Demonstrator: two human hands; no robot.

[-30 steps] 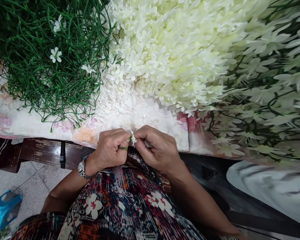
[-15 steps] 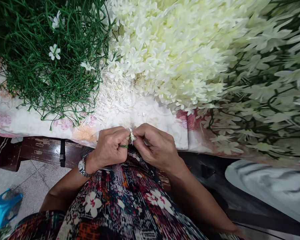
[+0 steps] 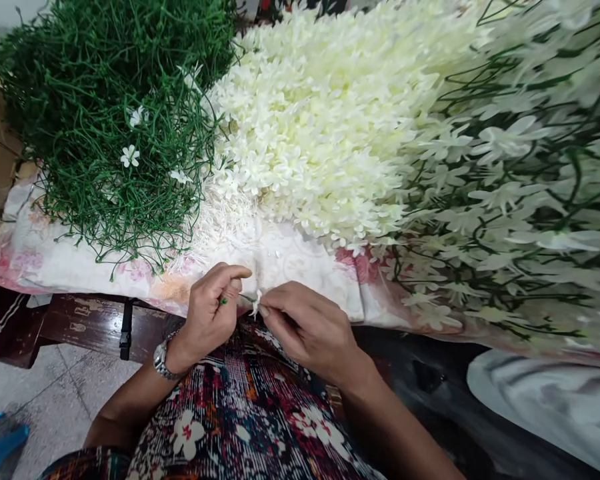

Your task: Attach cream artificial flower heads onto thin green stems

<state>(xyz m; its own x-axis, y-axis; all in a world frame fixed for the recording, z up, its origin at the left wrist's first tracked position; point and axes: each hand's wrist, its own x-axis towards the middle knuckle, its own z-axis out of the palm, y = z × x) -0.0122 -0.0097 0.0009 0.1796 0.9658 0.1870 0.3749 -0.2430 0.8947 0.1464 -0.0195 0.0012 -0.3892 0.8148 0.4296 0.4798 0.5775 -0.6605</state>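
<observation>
- Left hand (image 3: pixel 212 310) grips green stem (image 3: pixel 247 298), fingers curled.
- Right hand (image 3: pixel 307 330) pinches white flower (image 3: pixel 256 304) at its edge.
- White flower sits between both hands.

Stem (image 3: pixel 247 297) partly hidden in left grip (image 3: pixel 213 307), blue object (image 3: pixel 3 445) cropped, rightmost flowers (image 3: pixel 563 239) blurred

A counter (image 3: pixel 310 267) is draped in a white cloth (image 3: pixel 105 280) printed with pink, purple and orange flowers. It bears a broad, dense heap of cream-white, thin-petalled blossoms (image 3: pixel 325 140). Left of the blossom heap lies a tangled mound of dark green, thin, branching stems (image 3: pixel 110 127). At the blossom heap's near left corner, touching it, spreads a low, loose pile of white, thread-like strands (image 3: pixel 225 213). Right of the blossom heap sprawl white, long-petalled flowers on green stalks (image 3: pixel 505 193), some reaching the counter's near edge.
</observation>
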